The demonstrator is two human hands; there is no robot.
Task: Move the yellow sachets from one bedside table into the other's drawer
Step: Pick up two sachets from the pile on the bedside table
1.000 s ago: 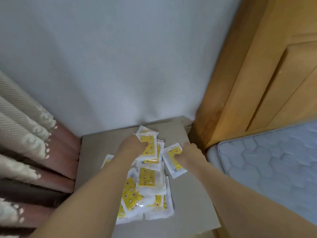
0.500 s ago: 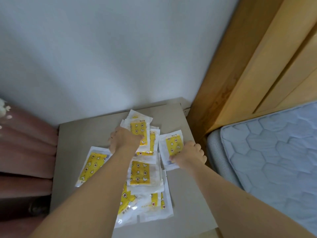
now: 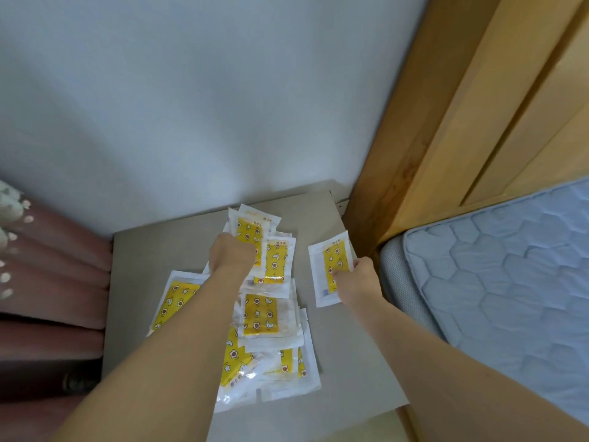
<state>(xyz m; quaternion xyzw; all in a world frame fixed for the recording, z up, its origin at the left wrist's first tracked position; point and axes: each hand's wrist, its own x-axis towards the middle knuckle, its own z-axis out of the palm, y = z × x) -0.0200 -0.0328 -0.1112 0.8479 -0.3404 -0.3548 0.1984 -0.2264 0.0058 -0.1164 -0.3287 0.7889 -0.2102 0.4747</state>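
Sachets (image 3: 258, 317): judged light, thin, slippery; best pinched by the edges.
Right hand (image 3: 358, 279): single sachet (image 3: 331, 266) pinched.
Left hand (image 3: 232, 257): top sachet (image 3: 250, 234) gripped by curled fingers.

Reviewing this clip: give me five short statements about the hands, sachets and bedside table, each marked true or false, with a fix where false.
1. The right hand pinches a single sachet. True.
2. The left hand hangs idle beside the table. False: it rests on the sachet pile and grips some.
3. The sachets lie in an open drawer. False: they lie on the bedside table top.
4. A mattress lies right of the table. True.
5. One sachet lies left of the left forearm. True.
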